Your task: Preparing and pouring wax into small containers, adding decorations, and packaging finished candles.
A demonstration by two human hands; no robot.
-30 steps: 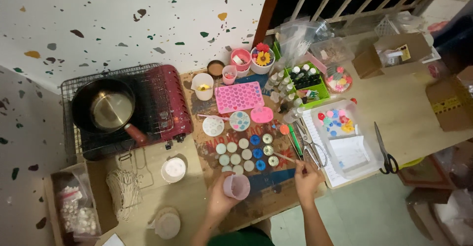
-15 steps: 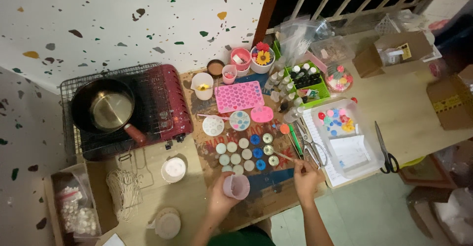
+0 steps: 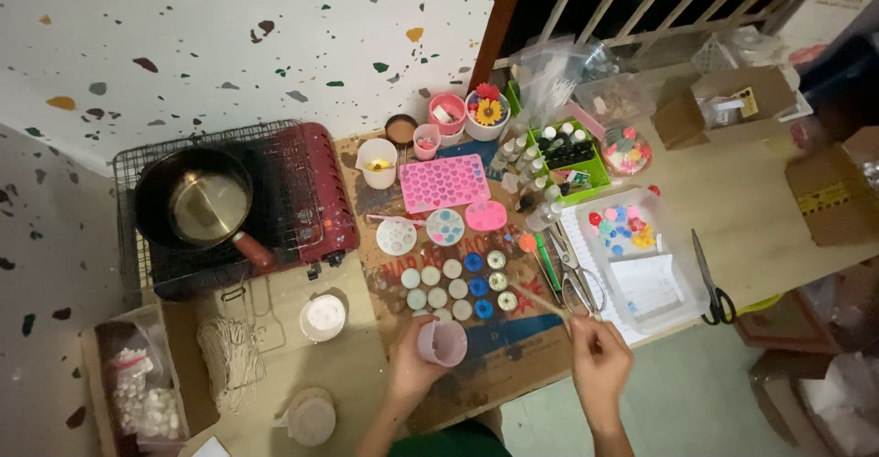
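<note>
Seen from the head camera, a person works at a crowded craft table (image 3: 732,210). The left hand (image 3: 412,365) is wrapped around a pale pink cup (image 3: 443,342), held just off the table's near edge, below rows of small round moulds (image 3: 455,285) filled white and blue. The right hand (image 3: 597,358), well to the right of the cup and apart from it, pinches the end of a thin wooden stick (image 3: 540,299) whose far tip points toward the moulds. A pink heart-pattern mould (image 3: 446,181) lies farther back at mid-table. A dark pan (image 3: 193,198) sits on a red portable stove (image 3: 316,196) toward the left edge. A clear tray (image 3: 679,285) of coloured pieces and black-handled scissors (image 3: 710,278) lie toward the right.
</note>
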